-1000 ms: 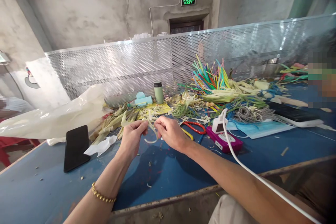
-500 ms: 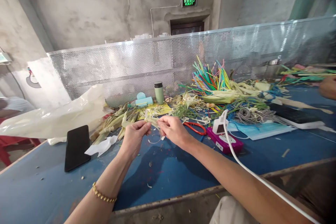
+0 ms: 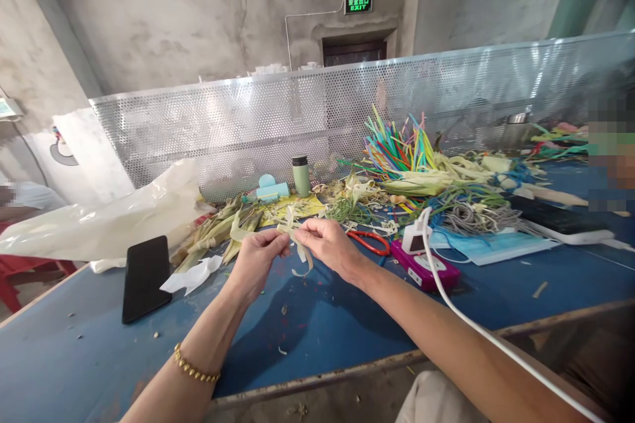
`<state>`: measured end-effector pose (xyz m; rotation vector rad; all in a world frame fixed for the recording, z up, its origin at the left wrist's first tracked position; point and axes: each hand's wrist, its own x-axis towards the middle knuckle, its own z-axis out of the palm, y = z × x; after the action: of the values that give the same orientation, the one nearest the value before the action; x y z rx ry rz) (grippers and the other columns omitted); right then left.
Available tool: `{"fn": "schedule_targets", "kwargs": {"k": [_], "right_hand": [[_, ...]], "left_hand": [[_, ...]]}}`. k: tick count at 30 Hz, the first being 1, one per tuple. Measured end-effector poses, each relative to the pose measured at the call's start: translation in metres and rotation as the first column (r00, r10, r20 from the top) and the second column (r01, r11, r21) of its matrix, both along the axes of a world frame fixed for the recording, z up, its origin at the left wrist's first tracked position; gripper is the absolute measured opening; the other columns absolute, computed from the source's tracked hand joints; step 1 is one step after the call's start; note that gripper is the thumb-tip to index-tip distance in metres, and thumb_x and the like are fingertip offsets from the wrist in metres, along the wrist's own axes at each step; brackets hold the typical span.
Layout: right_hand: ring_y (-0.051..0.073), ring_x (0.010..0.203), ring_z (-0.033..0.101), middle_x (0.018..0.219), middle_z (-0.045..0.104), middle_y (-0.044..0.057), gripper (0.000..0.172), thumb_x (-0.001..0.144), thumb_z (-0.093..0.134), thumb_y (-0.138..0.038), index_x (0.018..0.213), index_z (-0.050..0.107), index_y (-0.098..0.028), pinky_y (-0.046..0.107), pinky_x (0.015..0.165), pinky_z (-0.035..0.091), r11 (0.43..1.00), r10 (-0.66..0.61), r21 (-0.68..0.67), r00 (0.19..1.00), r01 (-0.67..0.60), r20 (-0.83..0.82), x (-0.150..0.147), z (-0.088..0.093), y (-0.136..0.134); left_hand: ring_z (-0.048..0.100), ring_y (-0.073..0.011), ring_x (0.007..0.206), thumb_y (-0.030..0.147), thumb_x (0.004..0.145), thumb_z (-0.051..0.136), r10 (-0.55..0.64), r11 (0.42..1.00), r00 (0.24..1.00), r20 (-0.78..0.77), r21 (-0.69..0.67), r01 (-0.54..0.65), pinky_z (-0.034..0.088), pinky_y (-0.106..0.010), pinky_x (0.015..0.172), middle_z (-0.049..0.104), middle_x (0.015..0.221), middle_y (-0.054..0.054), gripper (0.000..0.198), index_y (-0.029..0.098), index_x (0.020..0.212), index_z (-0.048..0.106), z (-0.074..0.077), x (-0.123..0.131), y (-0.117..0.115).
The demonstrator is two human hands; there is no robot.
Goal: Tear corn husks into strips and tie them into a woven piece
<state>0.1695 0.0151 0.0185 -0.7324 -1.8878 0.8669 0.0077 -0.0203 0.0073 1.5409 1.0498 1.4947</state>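
Above the blue table (image 3: 317,330), my left hand (image 3: 256,259) and my right hand (image 3: 330,248) work close together at a pale corn husk strip (image 3: 303,256). The fingertips of both hands pinch it. One narrow end curls down between the hands, while other pale ends stick up behind the fingers. How the strips cross there is partly covered by my fingers. Just behind my left hand lie corn husks (image 3: 213,232). Red-handled scissors (image 3: 371,242) lie beyond my right hand, mostly with their loops showing.
A black phone (image 3: 146,279) and a white paper scrap (image 3: 192,275) lie left. A green bottle (image 3: 300,176) and colourful sticks (image 3: 399,149) stand behind. On the right are a purple power strip (image 3: 426,268) with a white cable, a blue mask (image 3: 496,248) and grey cord (image 3: 479,218).
The pale strip's ends have shifted slightly right, and the curled end hangs more openly below my fingers. Both hands stay almost in place, still pinching.
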Motion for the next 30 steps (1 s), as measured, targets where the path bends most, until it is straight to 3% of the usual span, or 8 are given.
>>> {"fn": "schedule_targets", "kwargs": {"k": [10,21,30], "right_hand": [[0.008,0.051,0.03,0.052,0.038,-0.005,0.028,0.083,0.056,-0.031,0.061,0.054,-0.015,0.022,0.046,0.022,0.997,-0.058,0.046,0.997,0.056,0.058,0.0002,-0.0041,0.0053],[0.009,0.053,0.037,0.056,0.049,-0.002,0.026,0.081,0.057,-0.034,0.066,0.061,-0.014,0.022,0.047,0.026,0.997,-0.058,0.056,0.993,0.052,0.102,-0.0019,-0.0058,0.0068],[0.009,0.052,0.032,0.054,0.044,-0.003,0.027,0.08,0.058,-0.035,0.063,0.059,-0.014,0.022,0.047,0.024,0.995,-0.091,0.057,0.99,0.085,0.106,-0.0031,-0.0054,0.0054]], "left_hand": [[0.049,-0.0124,0.064,0.038,0.073,0.072,-0.022,0.999,0.998,0.057,-0.039,0.024,0.038,-0.026,0.064,0.057,0.062,-0.002,0.028,0.012,0.064,0.066,0.0031,0.0031,-0.0033],[0.047,-0.0114,0.062,0.035,0.078,0.068,0.002,1.0,1.0,0.027,-0.023,-0.002,0.037,-0.024,0.062,0.058,0.059,-0.002,0.028,0.012,0.061,0.065,0.0016,0.0025,-0.0002],[0.047,-0.011,0.06,0.033,0.076,0.068,-0.016,0.998,0.998,0.064,-0.051,0.02,0.036,-0.025,0.061,0.057,0.058,-0.001,0.027,0.013,0.059,0.062,0.0015,0.0024,-0.0002]]}}
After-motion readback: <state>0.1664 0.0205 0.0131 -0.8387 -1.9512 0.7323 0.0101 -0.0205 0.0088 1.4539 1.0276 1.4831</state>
